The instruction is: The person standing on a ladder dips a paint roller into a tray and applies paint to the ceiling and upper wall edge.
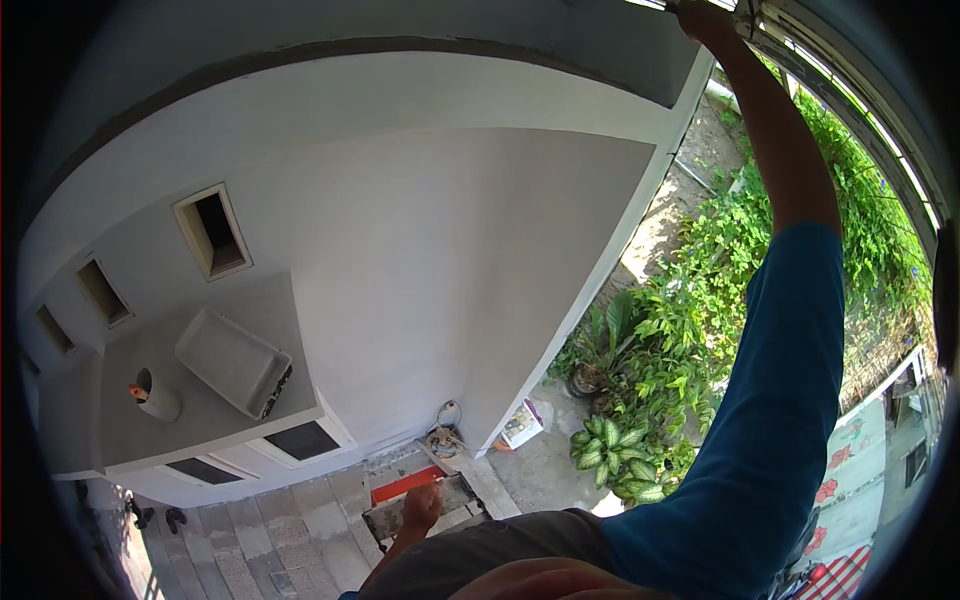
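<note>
My right arm, in a blue sleeve, stretches up to the top edge of the view. There my right hand (pixel 708 22) is closed beside the upper corner of the wall, next to a metal frame (pixel 748 18); a small dark end shows at its fingers. Low in the view, my left hand (pixel 422 507) is closed in front of my body. Its fingertips overlap the right end of a flat red strip (pixel 405 484). Under that hand lies a grey, stained surface with pale edges (pixel 460 497). I cannot tell what either hand grips.
On a grey ledge (pixel 250 300) at left lie a grey tray (pixel 232 360) and a cylindrical container (pixel 157 397) with an orange-tipped item. Wall openings (pixel 213 232) sit above. Grey paving (pixel 235 550) is far below. Plants (pixel 640 400) and a box (pixel 522 425) stand beyond the wall.
</note>
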`<control>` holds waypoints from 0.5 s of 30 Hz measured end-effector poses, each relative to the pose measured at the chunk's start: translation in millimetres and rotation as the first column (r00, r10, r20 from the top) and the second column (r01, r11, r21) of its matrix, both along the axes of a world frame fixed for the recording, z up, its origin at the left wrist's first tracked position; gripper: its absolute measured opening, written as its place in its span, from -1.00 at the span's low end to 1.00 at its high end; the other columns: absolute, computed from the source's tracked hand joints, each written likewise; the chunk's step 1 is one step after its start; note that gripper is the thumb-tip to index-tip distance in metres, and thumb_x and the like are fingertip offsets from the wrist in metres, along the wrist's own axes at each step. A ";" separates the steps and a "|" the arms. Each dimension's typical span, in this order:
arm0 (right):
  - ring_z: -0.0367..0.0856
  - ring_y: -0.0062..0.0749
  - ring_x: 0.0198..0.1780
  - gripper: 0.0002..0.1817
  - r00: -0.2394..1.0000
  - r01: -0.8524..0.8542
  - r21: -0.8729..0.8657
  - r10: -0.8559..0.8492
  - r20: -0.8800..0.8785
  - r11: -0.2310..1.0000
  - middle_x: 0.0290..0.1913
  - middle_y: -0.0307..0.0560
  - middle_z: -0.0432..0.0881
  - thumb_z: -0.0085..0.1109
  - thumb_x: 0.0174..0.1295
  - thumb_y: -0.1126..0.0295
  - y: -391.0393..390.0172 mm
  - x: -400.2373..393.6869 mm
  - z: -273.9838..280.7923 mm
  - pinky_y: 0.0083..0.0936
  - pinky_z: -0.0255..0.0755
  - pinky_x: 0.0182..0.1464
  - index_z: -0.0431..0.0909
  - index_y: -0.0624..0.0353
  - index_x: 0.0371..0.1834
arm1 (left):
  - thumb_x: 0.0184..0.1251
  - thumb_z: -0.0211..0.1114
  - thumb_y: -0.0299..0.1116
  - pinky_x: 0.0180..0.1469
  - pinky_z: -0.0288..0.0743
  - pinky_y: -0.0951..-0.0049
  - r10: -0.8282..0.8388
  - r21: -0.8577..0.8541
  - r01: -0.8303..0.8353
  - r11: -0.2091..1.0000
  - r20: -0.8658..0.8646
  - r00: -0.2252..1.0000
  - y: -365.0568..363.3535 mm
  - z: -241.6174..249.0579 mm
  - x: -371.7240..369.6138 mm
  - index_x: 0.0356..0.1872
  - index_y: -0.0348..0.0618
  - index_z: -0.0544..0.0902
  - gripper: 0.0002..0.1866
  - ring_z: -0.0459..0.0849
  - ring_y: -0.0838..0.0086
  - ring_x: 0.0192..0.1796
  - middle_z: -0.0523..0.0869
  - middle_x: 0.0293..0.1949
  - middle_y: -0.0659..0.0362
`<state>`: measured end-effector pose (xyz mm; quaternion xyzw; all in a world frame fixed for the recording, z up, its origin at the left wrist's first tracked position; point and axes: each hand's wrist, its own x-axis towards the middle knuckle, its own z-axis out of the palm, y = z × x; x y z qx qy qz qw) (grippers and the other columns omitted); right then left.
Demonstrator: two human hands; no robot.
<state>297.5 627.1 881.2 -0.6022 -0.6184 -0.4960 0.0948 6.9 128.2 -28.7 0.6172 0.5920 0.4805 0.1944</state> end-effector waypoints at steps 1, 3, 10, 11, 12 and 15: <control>0.77 -0.11 -0.06 -0.76 0.997 -0.026 -0.002 0.025 -0.072 1.000 -0.18 0.03 0.79 0.12 0.33 0.28 -4.2 -8.2 -0.2 -0.07 0.61 -0.13 0.77 0.07 -0.13 | 0.33 0.25 -0.31 0.09 0.55 0.09 0.007 -0.018 -0.007 1.000 0.006 1.000 0.5 1.5 0.4 -0.12 -0.21 0.73 -0.76 0.73 0.01 -0.02 0.78 -0.11 -0.06; 0.76 -0.06 -0.06 -0.73 0.995 0.096 0.017 -0.097 0.040 0.995 -0.16 0.04 0.78 0.09 0.36 0.27 -33.4 -3.0 22.8 -0.04 0.62 -0.11 0.76 0.10 -0.12 | 0.32 0.26 -0.31 0.10 0.54 0.09 0.012 -0.036 -0.012 0.999 0.012 1.000 -3.4 2.3 -3.1 -0.12 -0.21 0.73 -0.76 0.72 0.01 -0.01 0.78 -0.10 -0.04; 0.74 -0.02 0.02 -0.70 0.978 0.188 0.025 -0.190 0.091 0.982 -0.08 0.04 0.77 0.03 0.41 0.23 -69.4 2.3 61.4 0.06 0.60 -0.05 0.74 0.12 -0.12 | 0.32 0.23 -0.30 0.15 0.53 0.10 -0.032 -0.023 0.032 0.999 0.001 1.000 -1.7 2.7 -3.8 -0.06 -0.23 0.71 -0.72 0.72 0.00 0.01 0.78 -0.08 -0.05; 0.73 -0.01 0.03 -0.69 0.982 0.166 0.035 -0.168 0.087 0.986 -0.06 0.04 0.77 0.02 0.42 0.22 -54.0 1.9 55.4 0.08 0.59 -0.05 0.74 0.12 -0.12 | 0.33 0.23 -0.30 0.15 0.53 0.11 -0.025 -0.031 0.025 0.999 -0.002 1.000 -4.4 2.3 -2.4 -0.05 -0.23 0.71 -0.71 0.72 0.00 0.02 0.78 -0.08 -0.05; 0.73 0.00 0.04 -0.69 0.988 0.130 0.049 -0.133 0.081 0.990 -0.05 0.04 0.76 0.01 0.42 0.22 -34.0 1.8 50.9 0.09 0.59 -0.04 0.74 0.12 -0.12 | 0.33 0.23 -0.30 0.15 0.53 0.11 -0.023 -0.028 0.023 0.999 -0.002 1.000 -5.4 0.0 -2.8 -0.05 -0.23 0.71 -0.71 0.72 0.00 0.02 0.78 -0.08 -0.05; 0.72 0.01 0.07 -0.67 0.996 0.080 0.054 -0.082 0.030 0.995 -0.01 0.04 0.76 -0.01 0.44 0.20 3.7 11.7 47.8 0.14 0.58 -0.02 0.73 0.13 -0.11 | 0.33 0.22 -0.30 0.16 0.52 0.11 -0.051 -0.012 0.051 0.999 0.015 0.999 -3.1 -4.5 -1.3 -0.04 -0.23 0.72 -0.70 0.73 0.02 0.02 0.78 -0.06 -0.05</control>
